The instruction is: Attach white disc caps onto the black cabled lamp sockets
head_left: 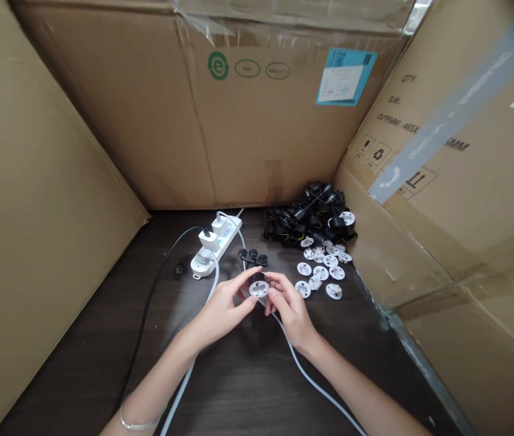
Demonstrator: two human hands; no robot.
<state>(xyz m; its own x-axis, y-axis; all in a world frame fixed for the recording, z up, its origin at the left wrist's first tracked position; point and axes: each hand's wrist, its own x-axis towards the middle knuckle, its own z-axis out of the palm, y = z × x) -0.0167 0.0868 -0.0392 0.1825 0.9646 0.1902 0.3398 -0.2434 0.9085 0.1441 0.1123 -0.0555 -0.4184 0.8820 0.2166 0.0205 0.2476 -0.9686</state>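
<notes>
My left hand [224, 307] and my right hand [288, 304] meet over the dark table [239, 375], both pinching one small round part [259, 286] with a white disc face and a black body. Fingers of both hands curl round it. Just beyond my hands lie three small black pieces [253, 256] in a row. To the right, several white discs [323, 266] are scattered on the table. Behind them sits a heap of black parts [309, 218].
A white power strip [216, 245] with plugged-in adapters lies left of my hands, with white cables [311, 381] and a black cable [148, 309] trailing toward me. Tall cardboard boxes [248, 121] wall in the table on the left, back and right.
</notes>
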